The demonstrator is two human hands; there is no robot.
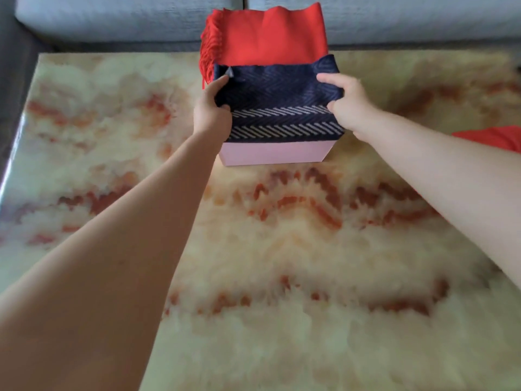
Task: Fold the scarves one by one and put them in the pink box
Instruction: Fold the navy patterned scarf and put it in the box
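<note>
The pink box (275, 153) stands at the far middle of the table. A folded red scarf (270, 38) with a fringe on its left side sticks up from the box's back part. In front of it lies a folded navy scarf (276, 94) with white herringbone stripes, its near edge hanging over the box's front wall. My left hand (211, 105) grips the navy scarf's left end, and my right hand (344, 100) grips its right end. Both arms reach forward over the table.
The table (253, 249) has a glossy cream top with orange-red veins. A grey sofa (112, 18) runs along its far edge. A piece of red cloth (493, 138) lies at the table's right edge, partly out of view.
</note>
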